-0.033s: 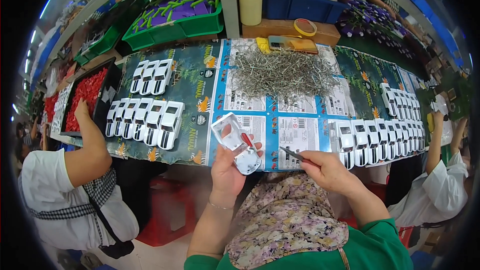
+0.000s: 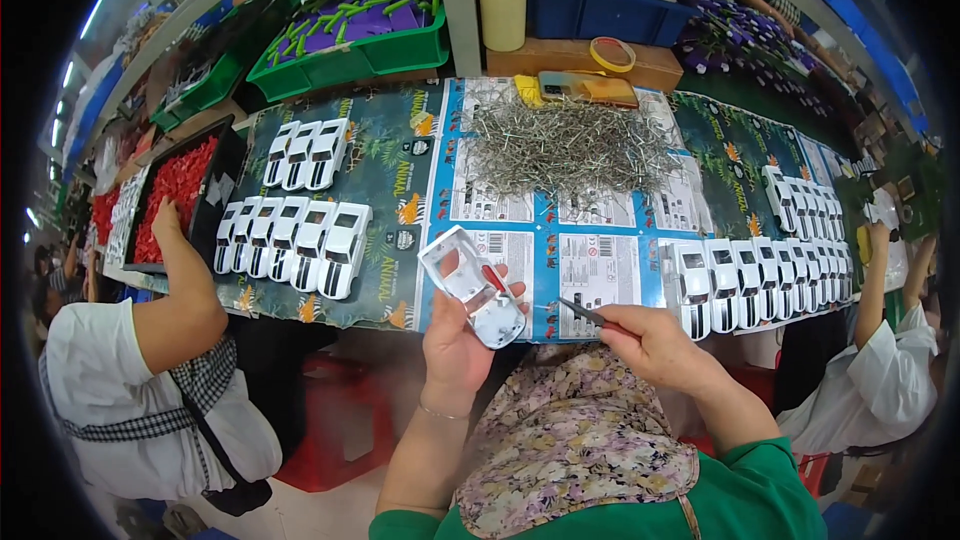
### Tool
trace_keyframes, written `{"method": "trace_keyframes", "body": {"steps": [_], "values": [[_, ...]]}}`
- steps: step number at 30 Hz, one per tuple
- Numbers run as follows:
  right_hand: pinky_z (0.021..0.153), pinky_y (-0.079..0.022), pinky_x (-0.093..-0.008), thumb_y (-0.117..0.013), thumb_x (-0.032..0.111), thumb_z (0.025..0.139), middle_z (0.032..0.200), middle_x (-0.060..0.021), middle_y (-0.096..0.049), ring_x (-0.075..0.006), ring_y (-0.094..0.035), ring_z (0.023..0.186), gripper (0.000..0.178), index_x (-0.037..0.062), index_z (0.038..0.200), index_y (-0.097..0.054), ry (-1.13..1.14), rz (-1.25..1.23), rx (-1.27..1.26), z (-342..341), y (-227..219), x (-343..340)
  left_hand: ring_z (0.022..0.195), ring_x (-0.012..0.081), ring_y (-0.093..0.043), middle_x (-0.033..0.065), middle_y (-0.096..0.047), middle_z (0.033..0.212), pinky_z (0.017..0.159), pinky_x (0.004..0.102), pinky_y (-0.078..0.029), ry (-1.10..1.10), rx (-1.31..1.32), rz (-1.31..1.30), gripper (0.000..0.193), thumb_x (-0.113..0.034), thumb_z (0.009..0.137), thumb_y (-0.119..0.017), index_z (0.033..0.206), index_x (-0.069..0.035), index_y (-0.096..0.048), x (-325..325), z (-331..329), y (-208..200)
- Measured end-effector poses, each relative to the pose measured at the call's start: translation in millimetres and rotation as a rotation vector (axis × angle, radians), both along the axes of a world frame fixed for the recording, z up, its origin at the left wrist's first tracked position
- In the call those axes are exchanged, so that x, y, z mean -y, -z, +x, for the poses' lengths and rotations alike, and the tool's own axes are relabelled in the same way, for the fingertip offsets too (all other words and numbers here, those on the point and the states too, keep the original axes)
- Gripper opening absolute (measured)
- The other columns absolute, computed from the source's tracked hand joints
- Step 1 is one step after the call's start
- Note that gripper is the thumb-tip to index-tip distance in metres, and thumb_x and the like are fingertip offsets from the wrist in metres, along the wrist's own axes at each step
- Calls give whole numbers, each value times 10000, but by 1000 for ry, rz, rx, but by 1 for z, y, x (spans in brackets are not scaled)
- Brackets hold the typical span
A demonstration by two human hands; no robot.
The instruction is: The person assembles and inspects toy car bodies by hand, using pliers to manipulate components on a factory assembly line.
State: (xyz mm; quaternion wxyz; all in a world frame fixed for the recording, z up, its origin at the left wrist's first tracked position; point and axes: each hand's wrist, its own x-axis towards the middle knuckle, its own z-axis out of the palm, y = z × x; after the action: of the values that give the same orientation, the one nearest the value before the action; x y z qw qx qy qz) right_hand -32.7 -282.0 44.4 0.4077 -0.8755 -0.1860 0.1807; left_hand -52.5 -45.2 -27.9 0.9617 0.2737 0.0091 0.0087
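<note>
Here we see the left hand [image 2: 453, 342] grasping a white, hollow plastic car shell [image 2: 482, 306] over the print-covered table [image 2: 400, 270], while the right hand [image 2: 655, 340] has its fingers closed around a slim, dark tool [image 2: 583, 313], apart from the shell.

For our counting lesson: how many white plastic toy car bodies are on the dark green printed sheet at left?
9 white plastic toy car bodies: three in the far row, six in the near row. They stand close together; none seems hidden.
</note>
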Motion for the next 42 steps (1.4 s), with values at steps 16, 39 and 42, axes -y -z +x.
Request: {"method": "trace_keyframes", "body": {"steps": [16, 39, 42], "values": [[613, -509, -412, -643, 149, 831, 806, -143, -635, -327, -628, 725, 242, 13, 1026, -605, -135, 95, 401, -17, 25, -26, 1129, 428, -534, 245, -462, 1318, 936, 575, -439, -111, 65, 109, 666, -508, 918, -493, 1449, -206, -227, 16, -6, -10], [573, -507, -402, -651, 161, 822, 763, -126, -632, -307, -629, 678, 214, 20, 977, -607, -117, 73, 416, -20, 26, -28, 1042, 323, -588, 211, -507, 1212, 896, 557, -500, -288, -45, 376, 811, 147, 715, -410, 1430, -188, -224, 26, -7, -15], [587, -508, -412, -644, 170, 828, 769, -132, -634, -314, -630, 688, 224, 12, 982, -605, -123, 51, 385, -19, 26, -27, 1015, 309, -597, 196, -514, 1170, 878, 545, -515, -287, -49, 358, 806, 167, 697, -379, 1412, -169, -220, 25, -7, -11]]}}
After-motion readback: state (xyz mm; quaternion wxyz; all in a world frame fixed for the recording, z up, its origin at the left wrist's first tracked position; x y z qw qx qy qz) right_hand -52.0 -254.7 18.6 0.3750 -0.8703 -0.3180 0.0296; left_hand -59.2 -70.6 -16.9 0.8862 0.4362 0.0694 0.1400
